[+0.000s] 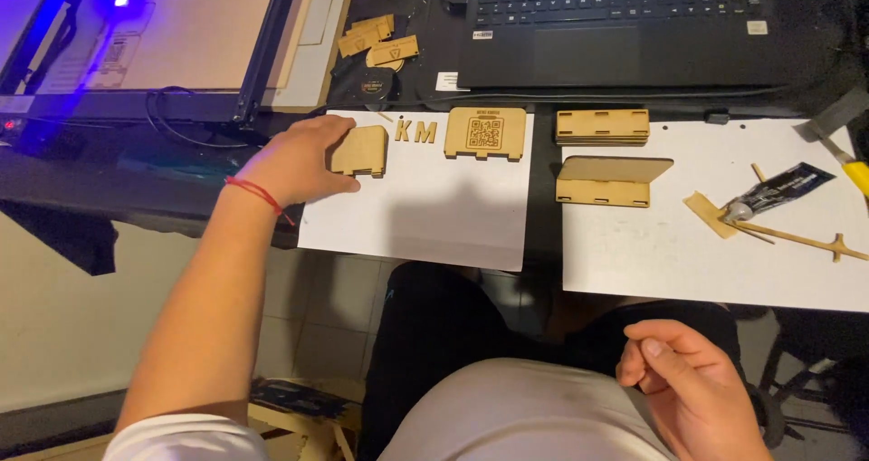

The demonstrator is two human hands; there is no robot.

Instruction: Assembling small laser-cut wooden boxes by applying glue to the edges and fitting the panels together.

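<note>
We see the left hand (pixel 299 160) stretched out over the near left corner of a white sheet (pixel 425 216), its fingers curled over the top edge of a small wooden panel (pixel 360 150) and the thumb pressed at the panel's lower edge, so the panel sits pinched between thumb and fingers while lying flat on the sheet. Most of the panel shows to the right of the fingers; its left part is hidden under the hand. A red string is tied round that wrist. Just to the right of the panel lie two cut wooden letters (pixel 415 132), and beyond them a wooden plaque (pixel 485 133) with an engraved square code, all on the same sheet and apart from each other. The right hand (pixel 692 384) rests low by the lap, well apart from the desk, fingers loosely curled and holding nothing. On a second white sheet (pixel 706 262) farther right we see a stack of slotted panels (pixel 603 126), a folded wooden stand (pixel 608 181), a glue tube (pixel 771 194) and thin sticks (pixel 797 239). A laptop (pixel 625 26) sits behind.
</note>
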